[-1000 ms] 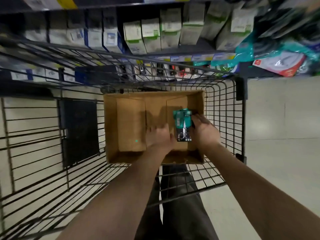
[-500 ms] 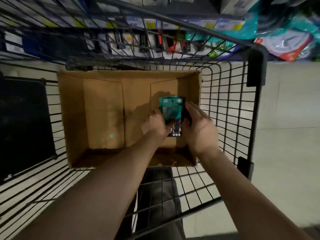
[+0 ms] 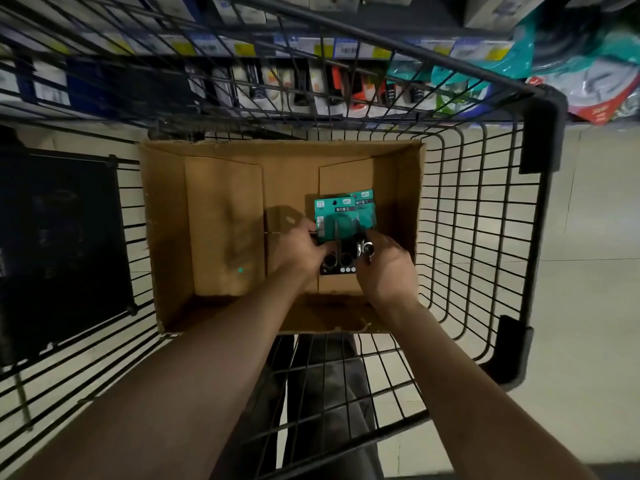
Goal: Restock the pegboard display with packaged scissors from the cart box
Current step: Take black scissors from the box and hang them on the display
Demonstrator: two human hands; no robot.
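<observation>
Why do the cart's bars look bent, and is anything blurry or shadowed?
Head view: the wide lens bows the cart bars; dim light; the left hand throws a shadow on the box; shelf goods are blurred; the scissors packs look sharp.

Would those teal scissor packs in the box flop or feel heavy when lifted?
Probably stiff: the scissors packs look flat, held only low down by the left hand and right hand. Likely light, with the metal scissors weighting the bottom.

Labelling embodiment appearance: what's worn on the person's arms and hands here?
Nothing visible. Left grip and right grip: no gloves or rings. Left forearm and right forearm: bare to the frame edge, no sleeves, watch or bands.
</observation>
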